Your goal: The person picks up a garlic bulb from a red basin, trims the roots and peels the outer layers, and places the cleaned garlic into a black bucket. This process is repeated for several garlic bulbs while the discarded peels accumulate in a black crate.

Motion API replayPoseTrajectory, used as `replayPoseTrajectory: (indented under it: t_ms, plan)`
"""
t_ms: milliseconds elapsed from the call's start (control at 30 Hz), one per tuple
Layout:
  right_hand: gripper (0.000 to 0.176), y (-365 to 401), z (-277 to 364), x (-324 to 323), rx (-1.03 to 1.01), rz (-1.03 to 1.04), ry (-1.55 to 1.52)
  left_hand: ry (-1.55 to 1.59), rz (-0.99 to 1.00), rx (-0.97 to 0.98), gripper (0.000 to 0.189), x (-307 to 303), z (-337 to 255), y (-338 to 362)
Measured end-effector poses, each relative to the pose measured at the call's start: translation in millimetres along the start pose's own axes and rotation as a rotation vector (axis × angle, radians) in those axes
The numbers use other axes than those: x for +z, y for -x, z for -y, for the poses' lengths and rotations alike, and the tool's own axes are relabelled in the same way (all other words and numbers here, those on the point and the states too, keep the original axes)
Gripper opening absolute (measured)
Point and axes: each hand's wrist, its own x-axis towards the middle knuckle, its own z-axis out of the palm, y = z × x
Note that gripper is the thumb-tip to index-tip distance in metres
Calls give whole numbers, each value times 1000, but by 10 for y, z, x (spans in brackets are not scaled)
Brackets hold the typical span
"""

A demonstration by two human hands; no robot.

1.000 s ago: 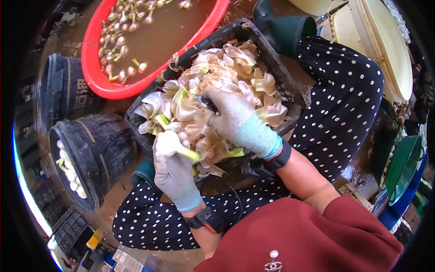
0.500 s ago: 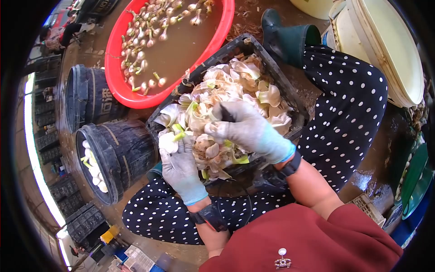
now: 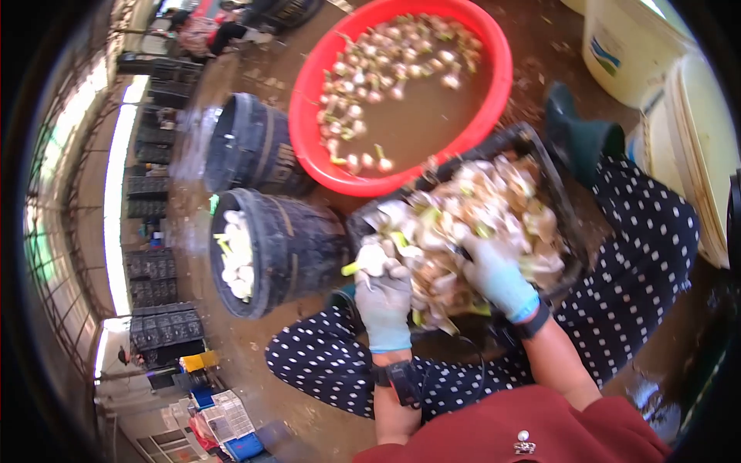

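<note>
A peeled white garlic bulb (image 3: 372, 260) with a green stem is gripped in the gloved fingers of my left hand (image 3: 384, 305), at the near left corner of a black crate (image 3: 567, 208). Loose garlic skins (image 3: 494, 197) heap up inside the crate. Over the right part of this heap is my right hand (image 3: 494, 274), also gloved, its fingers curled; something small and dark shows at the fingertips, too blurred to name.
Behind the crate stands a red basin (image 3: 498, 92) of water with unpeeled garlic (image 3: 397, 91). At left are a black bucket (image 3: 301, 239) holding white bulbs (image 3: 238, 258) and another black bucket (image 3: 258, 147). Pale tubs (image 3: 625, 62) stand at upper right. A person (image 3: 202, 35) sits far back.
The view has shifted, so the scene sits further right. My left hand has moved with the bulb toward the black bucket. My right hand has moved apart from it, over the skins.
</note>
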Motion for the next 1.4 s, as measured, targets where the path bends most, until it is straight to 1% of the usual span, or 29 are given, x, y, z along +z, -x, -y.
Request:
replayPoseTrajectory:
  t_ms: [67,133,200,267,333,367,400,467,500,533,600,633,700,733,800,833,867,933,967,1000,1067,1100,1133,1200,1233,1267,1333,1367,1400]
  plan:
    - [14,-13,-75,87,-23,-5,27,-103,-20,25,38,58,-324,-198]
    - [17,-66,-30,55,15,74,103,-150,-49,97,42,511,-901,-540]
    - [18,-89,49,33,30,93,74,183,211,-50,49,938,-1701,-919]
    - [19,-79,119,-9,21,100,48,-183,117,507,56,1383,-2083,-1143]
    - [24,-107,159,6,23,77,65,-330,-132,824,63,1526,-2084,-1314]
    - [23,-121,172,-4,45,74,21,-513,-136,769,65,1377,-2108,-1390]
    - [21,-104,191,-10,87,75,-23,-637,-248,740,58,1263,-1991,-1478]
    - [24,-102,114,13,87,64,-113,-971,-233,583,51,756,-1917,-1656]
    - [20,-121,118,-29,93,98,-112,-1048,-310,554,41,687,-1695,-1725]
    - [18,-130,62,-18,61,104,-71,-1188,-282,499,34,521,-1595,-1830]
    - [18,-159,16,-14,6,44,-72,-1425,-189,349,28,255,-1463,-2093]
    - [18,-191,-1,-14,27,55,-67,-1565,-175,275,29,228,-1337,-2228]
    - [21,-258,-25,-21,120,262,-37,-1921,35,80,33,111,-1198,-2605]
    - [24,-286,-24,-31,140,292,-53,-2105,161,15,34,56,-1091,-2776]
    - [25,-357,-36,-49,173,348,-92,-2310,526,55,37,-70,-829,-2954]
    - [25,-366,-51,-29,185,340,-91,-2429,563,-287,42,-119,-775,-3087]
    - [27,-379,-70,-22,177,362,-86,-2562,652,-415,44,-132,-729,-3112]
    - [28,-423,-90,-60,168,369,-71,-2788,508,-664,43,-98,-620,-3189]
    - [31,-428,-65,-78,167,369,-94,-2767,548,-586,41,-62,-629,-3150]
    - [33,-421,-43,-93,166,371,-116,-2766,562,-577,41,-17,-658,-3110]
    - [36,-365,5,-137,133,316,-113,-2053,197,-503,40,58,-751,-2916]
    - [35,-353,37,-169,134,277,-120,-1872,149,-451,42,194,-768,-2772]
    - [34,-344,70,-198,127,232,-121,-1880,157,-452,42,304,-732,-2593]
    - [27,-262,24,-108,90,129,-41,-1389,151,-190,47,405,-601,-2096]
    - [29,-245,49,-121,109,100,-49,-1310,207,-151,49,412,-555,-1881]
    - [32,-252,88,-141,128,70,-52,-1199,170,-124,47,433,-472,-1651]
    - [33,-211,134,-138,77,18,-137,-1120,117,-41,44,478,-244,-1202]
    - [42,-195,153,-136,76,56,-212,-1073,83,-6,41,488,-109,-995]
    - [42,-186,169,-118,83,57,-210,-1112,69,43,40,475,1,-792]
